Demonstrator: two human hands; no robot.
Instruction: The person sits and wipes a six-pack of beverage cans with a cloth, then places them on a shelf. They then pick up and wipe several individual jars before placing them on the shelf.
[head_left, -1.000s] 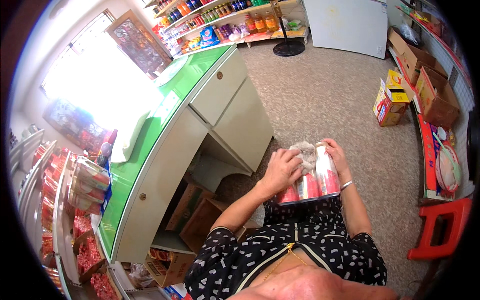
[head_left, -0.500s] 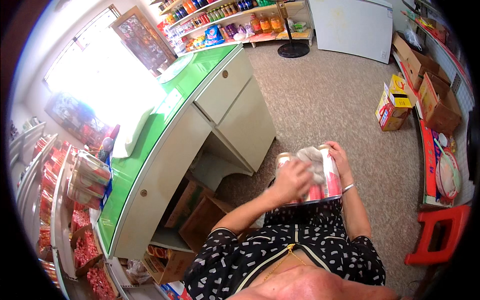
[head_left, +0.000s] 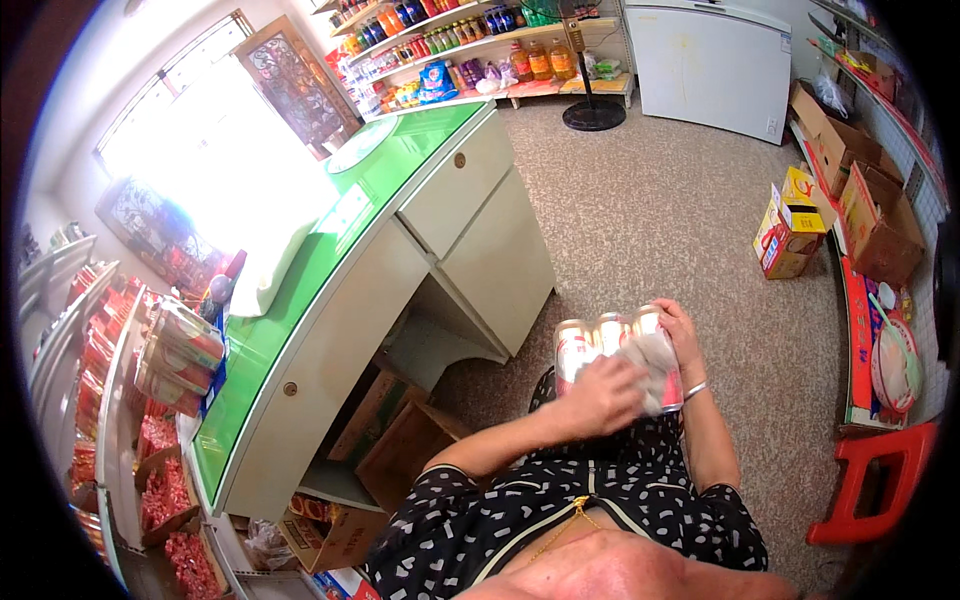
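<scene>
Three red-and-silver drink cans (head_left: pixel 600 345) stand side by side, upright, wrapped in clear plastic film, held over the person's lap beside the green-topped counter (head_left: pixel 330 260). Their left hand (head_left: pixel 605 395) presses a crumpled whitish cloth (head_left: pixel 650 360) against them; the right hand (head_left: pixel 680 335) grips the pack's far side.

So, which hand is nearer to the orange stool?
Right. The right hand holds the far side of the cans, on the side toward the orange stool. The left hand presses a cloth on the cans, farther from it.
</scene>
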